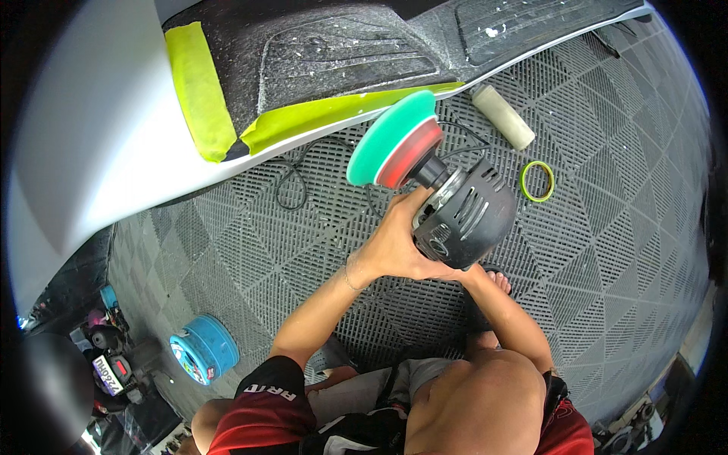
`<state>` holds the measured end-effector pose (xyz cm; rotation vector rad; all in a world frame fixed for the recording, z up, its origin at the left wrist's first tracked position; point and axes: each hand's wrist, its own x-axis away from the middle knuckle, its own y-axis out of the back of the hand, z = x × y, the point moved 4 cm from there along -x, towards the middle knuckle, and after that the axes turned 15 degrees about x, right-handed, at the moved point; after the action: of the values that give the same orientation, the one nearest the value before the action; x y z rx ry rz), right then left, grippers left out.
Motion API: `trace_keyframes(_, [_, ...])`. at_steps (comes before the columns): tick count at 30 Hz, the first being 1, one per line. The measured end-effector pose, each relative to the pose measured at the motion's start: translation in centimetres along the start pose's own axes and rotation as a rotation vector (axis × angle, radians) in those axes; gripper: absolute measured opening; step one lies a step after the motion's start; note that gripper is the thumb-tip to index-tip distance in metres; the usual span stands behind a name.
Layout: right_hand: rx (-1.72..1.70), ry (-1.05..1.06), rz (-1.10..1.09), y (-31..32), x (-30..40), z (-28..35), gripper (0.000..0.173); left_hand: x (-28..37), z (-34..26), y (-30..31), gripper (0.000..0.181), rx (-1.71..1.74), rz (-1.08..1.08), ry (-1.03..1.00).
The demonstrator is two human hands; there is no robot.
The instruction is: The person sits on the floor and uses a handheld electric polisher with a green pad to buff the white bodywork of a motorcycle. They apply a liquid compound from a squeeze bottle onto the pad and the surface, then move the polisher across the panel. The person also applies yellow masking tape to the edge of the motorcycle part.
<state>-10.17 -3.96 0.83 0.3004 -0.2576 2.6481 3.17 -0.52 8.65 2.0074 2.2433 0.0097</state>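
Note:
A power polisher (pixel 469 213) with a black vented housing is held up before me, tilted. Its green foam pad (pixel 392 139), on a red backing, faces up and left toward a white vehicle panel (pixel 108 131). Around the housing, on its left side, my left hand (pixel 401 247) is closed. My right hand (pixel 462 274) meets the polisher from below; the housing hides most of its fingers. In the picture the pad overlaps a strip of yellow-green masking tape (pixel 324 116) along the panel edge; contact cannot be told. A wider tape piece (pixel 199 91) covers the panel's left side.
Black textured trim (pixel 341 51) bears white specks. On the grey grid floor (pixel 597 273) lie a pale cylinder (pixel 503 116), a green tape roll (pixel 522 182) and a looped black cord (pixel 278 193). A blue round container (pixel 219 347) and a motorcycle (pixel 116 369) stand lower left.

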Motion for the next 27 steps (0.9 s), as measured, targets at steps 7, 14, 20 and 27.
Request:
trace_keyframes(7, [-0.007, 0.011, 0.001, -0.4, 0.2, 0.4, 0.080, 0.1, -0.7, -0.2, 0.100, 0.099, -0.033, 0.003])
trace_keyframes(14, [-0.012, 0.016, 0.003, -0.5, 0.5, 1.1, 0.082, 0.4, -1.1, -0.3, 0.101, 0.093, -0.023, 0.004])
trace_keyframes(20, [-0.035, -0.006, 0.000, -0.6, 1.0, 2.5, 0.084, 0.7, -2.1, -0.2, 0.105, -0.008, -0.026, -0.040])
trace_keyframes(27, [0.091, -0.041, 0.036, -0.6, 1.3, 3.3, 0.090, 2.1, -2.4, 0.3, 0.108, -0.163, 0.022, -0.155])
